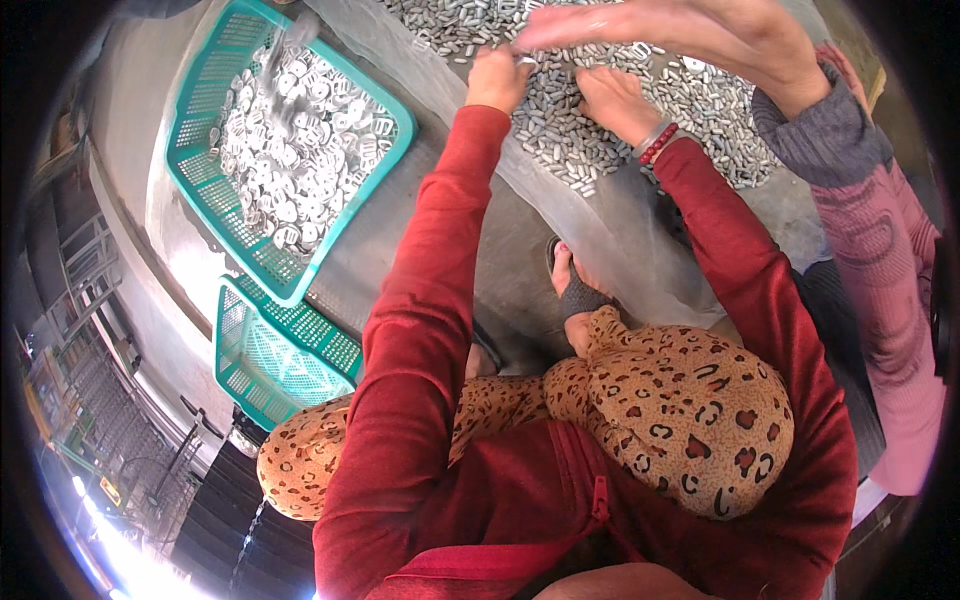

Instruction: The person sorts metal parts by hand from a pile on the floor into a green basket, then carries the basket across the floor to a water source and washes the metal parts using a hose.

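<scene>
We see a translucent sheet (590,222) bearing the pile of small grey metal pieces (560,115); to its left stands the larger teal basket (192,135), holding pale slotted parts (305,165) beneath a blurred grey streak, with the smaller teal basket (236,350) just behind it. A co-worker's hand (640,22) reaches across the pile, fingers extended. Our right hand (618,103) curls down onto the pieces; we cannot tell whether it pinches any. Our left hand (497,80) is drawn in, a pale piece (527,61) at its fingertips, its grip unclear. We judge the step to be picking through the pile; the next move probably calls for a clean fingertip pinch.
</scene>
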### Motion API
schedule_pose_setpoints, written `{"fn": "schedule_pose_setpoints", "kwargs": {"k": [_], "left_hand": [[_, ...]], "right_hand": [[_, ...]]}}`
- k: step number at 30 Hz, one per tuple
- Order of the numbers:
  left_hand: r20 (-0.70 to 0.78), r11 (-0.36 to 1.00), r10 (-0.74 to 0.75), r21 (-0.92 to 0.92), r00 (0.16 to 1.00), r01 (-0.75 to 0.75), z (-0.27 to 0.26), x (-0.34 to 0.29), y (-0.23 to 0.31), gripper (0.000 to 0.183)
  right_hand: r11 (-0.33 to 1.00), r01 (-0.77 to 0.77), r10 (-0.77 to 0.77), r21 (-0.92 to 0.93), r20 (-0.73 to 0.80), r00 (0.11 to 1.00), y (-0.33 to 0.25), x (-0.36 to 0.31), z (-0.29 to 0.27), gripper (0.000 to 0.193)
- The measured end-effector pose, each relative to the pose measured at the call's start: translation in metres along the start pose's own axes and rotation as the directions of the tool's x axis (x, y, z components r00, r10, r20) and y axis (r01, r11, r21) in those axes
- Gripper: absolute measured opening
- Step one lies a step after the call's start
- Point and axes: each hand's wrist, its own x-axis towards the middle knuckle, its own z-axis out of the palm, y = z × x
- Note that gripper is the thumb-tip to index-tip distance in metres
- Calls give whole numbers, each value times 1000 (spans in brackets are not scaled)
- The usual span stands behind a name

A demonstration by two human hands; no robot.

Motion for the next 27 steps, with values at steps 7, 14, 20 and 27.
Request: {"fn": "schedule_pose_setpoints", "kwargs": {"k": [7, 14, 20, 27], "left_hand": [[166, 991, -67, -103, 984, 85, -13, -12, 23, 30], [444, -120, -36, -892, 895, 437, -62, -20, 35, 6], [397, -267, 71, -876, 915, 401, -56, -15, 50, 9], [720, -323, -34, -664, 693, 674, -30, -12, 71, 54]], "right_hand": [[920, -258, 243, 295, 87, 966, 41, 4, -7, 28], [614, -504, 382, 608, 329, 863, 46, 2, -44, 28], [683, -417, 405, 600, 163, 899, 61, -3, -44, 17], [809, -299, 332, 506, 27, 943, 34, -4, -66, 21]]}}
